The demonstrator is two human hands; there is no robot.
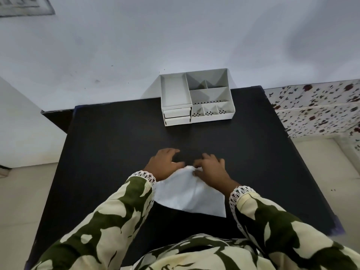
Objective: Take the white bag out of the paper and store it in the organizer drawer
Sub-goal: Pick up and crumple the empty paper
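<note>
A folded white paper [191, 194] lies on the black table [109, 145] close in front of me. My left hand [165, 165] rests on its far left corner with fingers spread. My right hand [211, 169] pinches the paper's crumpled far tip between thumb and fingers. Whatever is wrapped in the paper is hidden, so the white bag cannot be seen. The white organizer [196, 96] stands at the table's far edge, with two small drawers [177, 115] at its front left, both pushed in.
The organizer's open top compartments look empty. A pale wall rises behind the table. A floral cloth [319, 108] covers a surface to the right. Tiled floor shows on both sides of the table.
</note>
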